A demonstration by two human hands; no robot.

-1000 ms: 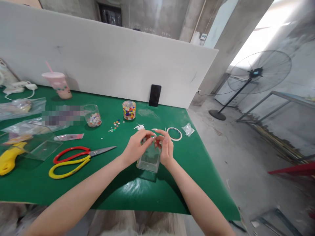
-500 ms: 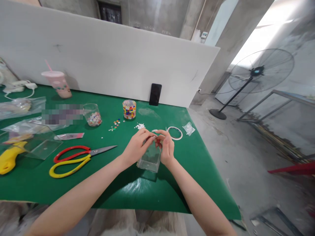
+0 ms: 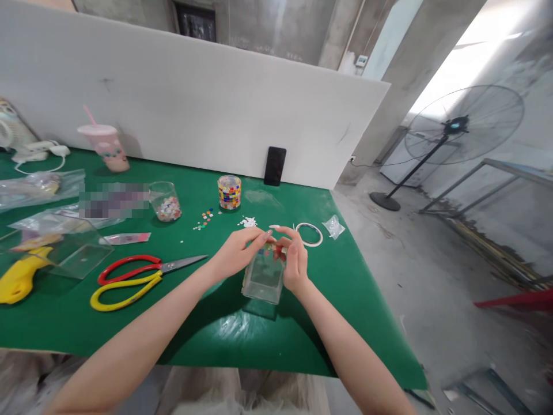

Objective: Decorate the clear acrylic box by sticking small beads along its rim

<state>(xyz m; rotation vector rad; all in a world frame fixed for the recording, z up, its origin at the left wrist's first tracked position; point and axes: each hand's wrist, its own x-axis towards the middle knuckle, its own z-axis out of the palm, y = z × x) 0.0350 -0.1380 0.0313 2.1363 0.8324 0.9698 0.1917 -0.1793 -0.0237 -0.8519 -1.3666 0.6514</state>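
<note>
A clear plastic box [image 3: 262, 283] is tilted above the green table, with small colored pieces stuck along its far and left sides. My right hand [image 3: 295, 262] grips the box from the right, its fingers wrapped over the upper edge. At that same edge, the fingertips of my left hand [image 3: 242, 249] are pressed together; whatever they hold is too small to make out. A heap of white bits [image 3: 247, 222] lies just beyond my left hand. Past my right hand rests a roll of white double-sided tape [image 3: 309, 234].
Red-and-yellow scissors [image 3: 149, 276] lie left of my arm. Behind stand a mosaic-covered cup [image 3: 229, 193], a glass of colored pieces [image 3: 166, 203], a phone [image 3: 275, 166] and a pink tumbler [image 3: 107, 148]. Another clear box [image 3: 82, 253] and a yellow tool [image 3: 21, 276] sit far left.
My left hand's fingers have straightened and shifted slightly up the box's edge, uncovering colored pieces there. My right hand still holds the box. The view has shifted slightly.
</note>
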